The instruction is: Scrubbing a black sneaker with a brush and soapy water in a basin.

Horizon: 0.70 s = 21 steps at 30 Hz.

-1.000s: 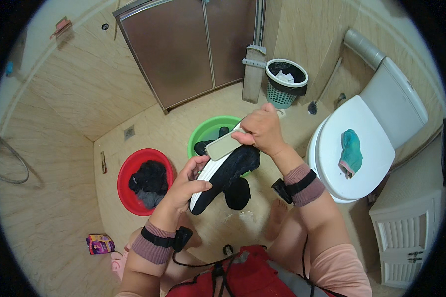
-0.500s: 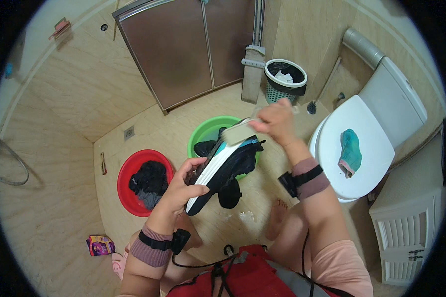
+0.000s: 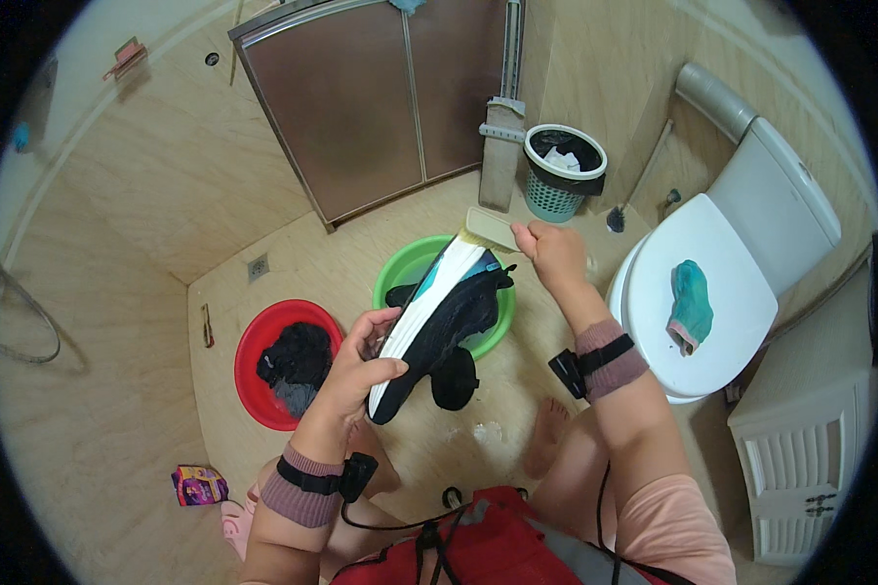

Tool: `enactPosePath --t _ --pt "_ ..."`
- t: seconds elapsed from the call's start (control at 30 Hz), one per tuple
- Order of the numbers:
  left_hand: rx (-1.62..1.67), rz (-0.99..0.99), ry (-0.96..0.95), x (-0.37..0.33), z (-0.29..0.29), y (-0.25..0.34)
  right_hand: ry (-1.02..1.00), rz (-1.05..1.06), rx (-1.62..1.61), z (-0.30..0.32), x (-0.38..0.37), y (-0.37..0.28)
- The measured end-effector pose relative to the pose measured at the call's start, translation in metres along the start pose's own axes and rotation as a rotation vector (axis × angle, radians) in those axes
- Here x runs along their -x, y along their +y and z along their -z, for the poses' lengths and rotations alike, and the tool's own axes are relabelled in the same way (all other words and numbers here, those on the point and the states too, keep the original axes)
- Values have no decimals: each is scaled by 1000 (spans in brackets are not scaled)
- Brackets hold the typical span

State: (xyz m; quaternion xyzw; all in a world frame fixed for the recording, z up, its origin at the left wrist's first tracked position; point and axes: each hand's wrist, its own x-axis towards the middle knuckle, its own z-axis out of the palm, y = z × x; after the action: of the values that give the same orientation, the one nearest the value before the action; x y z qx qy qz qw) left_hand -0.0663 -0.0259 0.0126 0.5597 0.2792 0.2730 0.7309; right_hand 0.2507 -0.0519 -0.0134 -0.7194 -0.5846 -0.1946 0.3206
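My left hand [image 3: 353,366] grips a black shoe [image 3: 454,317] with a thick white sole, tilted so the sole's side faces up and left. Closed around the handle of a pale scrub brush [image 3: 493,229], my right hand [image 3: 559,258] has the yellowish bristles against the far end of the white sole. Beneath the shoe stands a green basin [image 3: 400,265] with dark items in it, partly hidden. Another black item [image 3: 455,378], perhaps a second shoe, shows below the held one, near the basin's front edge.
A red basin [image 3: 254,388] with dark clothes stands at left. On the closed toilet lid [image 3: 644,292] lies a teal glove or sock [image 3: 691,304]. Behind are a lined waste bin [image 3: 554,200] and a brown-panelled cabinet [image 3: 332,107]. A purple packet [image 3: 200,486] lies on the floor.
The brush has moved up along the sole to its far end, and its bristles have come into sight. The left hand keeps its hold on the shoe. The view has shifted slightly.
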Motion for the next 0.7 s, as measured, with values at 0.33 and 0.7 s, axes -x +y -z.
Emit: enactPosePath --t 0.33,0.7 --pt "374 57 105 -2 -4 -2 -233 -253 17 13 5 -68" --pt "376 68 74 -6 -6 -5 -272 -268 -64 3 12 -62"
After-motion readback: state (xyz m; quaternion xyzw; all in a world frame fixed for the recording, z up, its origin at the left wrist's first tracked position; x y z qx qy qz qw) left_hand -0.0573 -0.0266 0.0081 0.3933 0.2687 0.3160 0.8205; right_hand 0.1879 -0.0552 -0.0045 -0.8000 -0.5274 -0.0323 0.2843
